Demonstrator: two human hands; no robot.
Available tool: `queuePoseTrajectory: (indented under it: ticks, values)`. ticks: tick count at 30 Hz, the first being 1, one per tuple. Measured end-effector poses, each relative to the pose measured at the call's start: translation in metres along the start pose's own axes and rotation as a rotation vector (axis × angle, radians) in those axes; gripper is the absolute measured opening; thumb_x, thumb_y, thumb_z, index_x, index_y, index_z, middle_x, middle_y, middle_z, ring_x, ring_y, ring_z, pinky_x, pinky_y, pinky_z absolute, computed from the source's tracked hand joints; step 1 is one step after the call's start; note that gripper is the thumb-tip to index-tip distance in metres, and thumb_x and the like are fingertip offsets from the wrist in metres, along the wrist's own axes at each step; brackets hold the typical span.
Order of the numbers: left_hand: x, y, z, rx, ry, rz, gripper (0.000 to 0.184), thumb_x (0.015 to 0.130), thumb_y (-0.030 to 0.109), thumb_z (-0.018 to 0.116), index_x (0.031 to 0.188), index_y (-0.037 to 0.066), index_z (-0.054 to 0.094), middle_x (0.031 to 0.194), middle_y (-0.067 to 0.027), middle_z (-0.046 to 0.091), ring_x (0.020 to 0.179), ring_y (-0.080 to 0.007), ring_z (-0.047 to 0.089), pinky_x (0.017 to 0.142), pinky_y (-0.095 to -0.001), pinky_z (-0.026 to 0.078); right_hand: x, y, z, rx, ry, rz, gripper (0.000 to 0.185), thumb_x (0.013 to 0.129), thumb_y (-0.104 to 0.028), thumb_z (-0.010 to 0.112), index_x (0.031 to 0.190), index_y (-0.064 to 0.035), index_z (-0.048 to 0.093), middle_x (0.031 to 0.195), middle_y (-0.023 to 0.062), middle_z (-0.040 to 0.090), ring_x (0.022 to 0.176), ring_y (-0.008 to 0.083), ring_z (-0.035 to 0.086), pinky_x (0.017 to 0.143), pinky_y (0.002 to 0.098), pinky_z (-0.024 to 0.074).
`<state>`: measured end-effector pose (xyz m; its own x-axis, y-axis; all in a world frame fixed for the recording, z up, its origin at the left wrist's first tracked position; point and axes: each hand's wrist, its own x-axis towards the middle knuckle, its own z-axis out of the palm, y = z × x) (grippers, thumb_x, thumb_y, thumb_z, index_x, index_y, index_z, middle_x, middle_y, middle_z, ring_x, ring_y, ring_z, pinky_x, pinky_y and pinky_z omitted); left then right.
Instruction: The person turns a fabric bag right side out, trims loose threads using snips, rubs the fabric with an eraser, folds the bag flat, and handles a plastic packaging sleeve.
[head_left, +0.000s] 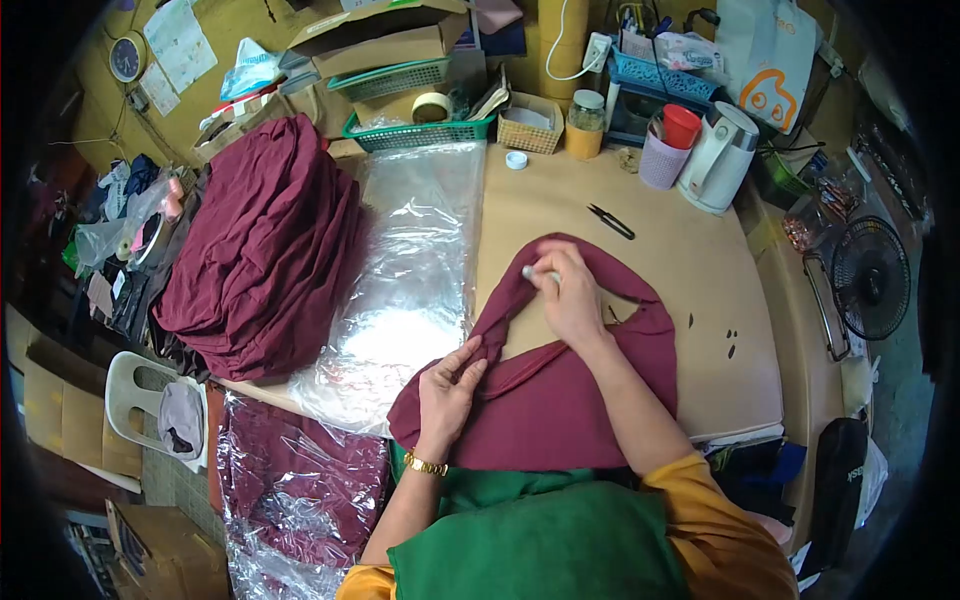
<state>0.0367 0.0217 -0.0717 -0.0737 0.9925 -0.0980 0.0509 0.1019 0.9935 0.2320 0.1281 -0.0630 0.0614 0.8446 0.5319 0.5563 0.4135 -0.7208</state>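
Note:
A maroon garment (590, 415) lies on the table before me, its long opening spread so that the brown surface shows through. My left hand (449, 395) pinches the edge of this opening on the left side, thumb and fingers closed on the fabric. Over the upper part of the opening is my right hand (571, 300), slightly blurred, its fingers closed round a small whitish object (528, 272) whose kind I cannot make out. The object's tip is at the garment's upper left band; whether it touches is unclear. Black thread snips (611, 222) rest beyond the garment.
A tall heap of maroon fabric (262, 250) stands at the left, beside clear plastic bags (420, 250). Along the back are a green basket (418, 132), a jar (585, 125), a lilac cup (663, 160) and a white kettle (719, 158). Bagged maroon cloth (300, 480) hangs at the front left.

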Motion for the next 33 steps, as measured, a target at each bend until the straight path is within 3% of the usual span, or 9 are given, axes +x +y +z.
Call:
queuePoseTrajectory:
  ticks: [1,4,5,8,14,16,20,24,33]
  values:
    - [0.004,-0.011,0.000,-0.144,0.018,-0.031,0.036,0.092,0.001,0.068,0.126,-0.007,0.063,0.118,-0.0073,0.069,0.102,-0.0094,0.062,0.092,-0.0244,0.050,-0.008,-0.017,-0.003,0.070,-0.173,-0.008,0.006,0.087,-0.004,0.063,0.090,-0.0027,0.059,0.117,0.0203,0.061,0.103,0.0393,0.062,0.087,0.0431,0.0503]
    - [0.010,-0.029,-0.003,-0.180,-0.107,-0.122,0.045,0.091,-0.003,0.066,0.135,-0.006,0.056,0.113,-0.0074,0.070,0.099,-0.0096,0.063,0.090,-0.0248,0.051,-0.045,-0.034,0.027,0.177,-0.594,-0.211,0.008,0.083,-0.003,0.063,0.089,-0.0050,0.059,0.097,0.0130,0.058,0.091,0.0372,0.059,0.080,0.0448,0.0496]
    - [0.011,-0.035,-0.003,-0.205,-0.157,-0.101,0.059,0.091,-0.010,0.060,0.147,-0.005,0.042,0.119,-0.0088,0.067,0.103,-0.0088,0.062,0.091,-0.0230,0.050,-0.051,-0.033,0.038,0.042,-0.579,-0.227,0.008,0.082,-0.002,0.061,0.089,-0.0058,0.058,0.099,0.0123,0.059,0.094,0.0363,0.059,0.080,0.0442,0.0493]
    - [0.009,-0.017,-0.001,-0.421,-0.184,-0.086,0.068,0.090,-0.015,0.054,0.153,-0.004,0.030,0.130,-0.0110,0.062,0.109,-0.0103,0.060,0.095,-0.0227,0.048,-0.023,0.014,0.069,-0.119,-0.522,-0.199,0.009,0.082,0.000,0.059,0.089,-0.0050,0.058,0.099,0.0136,0.060,0.094,0.0365,0.058,0.080,0.0457,0.0488]
    - [0.014,-0.029,-0.006,-0.469,-0.208,-0.088,0.079,0.087,-0.021,0.049,0.157,-0.001,0.019,0.149,-0.0166,0.045,0.125,-0.0148,0.054,0.104,-0.0262,0.044,-0.015,-0.029,0.033,0.030,-0.436,-0.003,0.004,0.086,-0.004,0.063,0.085,-0.0026,0.059,0.091,0.0160,0.058,0.089,0.0380,0.061,0.077,0.0451,0.0484]
    - [0.015,-0.029,-0.004,-0.494,-0.199,-0.063,0.081,0.086,-0.020,0.050,0.157,0.000,0.016,0.149,-0.0175,0.044,0.126,-0.0167,0.054,0.105,-0.0278,0.045,-0.051,-0.038,0.037,0.033,-0.633,-0.062,0.007,0.086,-0.006,0.065,0.085,-0.0017,0.059,0.089,0.0163,0.057,0.086,0.0377,0.061,0.076,0.0462,0.0485]
    - [0.015,-0.028,-0.003,-0.518,-0.224,-0.007,0.085,0.085,-0.021,0.048,0.158,0.005,0.011,0.149,-0.0204,0.043,0.127,-0.0198,0.053,0.106,-0.0301,0.045,-0.032,-0.012,0.051,-0.083,-0.434,-0.022,0.009,0.085,-0.008,0.067,0.084,-0.0028,0.060,0.088,0.0149,0.058,0.081,0.0381,0.061,0.074,0.0482,0.0488]
    - [0.015,-0.034,-0.005,-0.518,-0.201,-0.062,0.086,0.085,-0.024,0.043,0.157,0.010,0.013,0.152,-0.0204,0.039,0.133,-0.0207,0.049,0.107,-0.0292,0.044,-0.029,-0.042,0.025,-0.075,-0.551,-0.040,0.009,0.083,-0.010,0.070,0.082,-0.0034,0.064,0.086,0.0142,0.059,0.080,0.0363,0.062,0.073,0.0474,0.0493]
    - [0.017,-0.042,0.002,-0.567,-0.107,-0.013,0.092,0.087,-0.020,0.045,0.160,0.012,-0.001,0.142,-0.0214,0.049,0.116,-0.0167,0.058,0.098,-0.0273,0.049,-0.068,-0.045,0.026,0.010,-0.468,-0.075,0.002,0.084,-0.002,0.065,0.084,-0.0003,0.065,0.082,0.0160,0.058,0.077,0.0382,0.061,0.067,0.0455,0.0496]
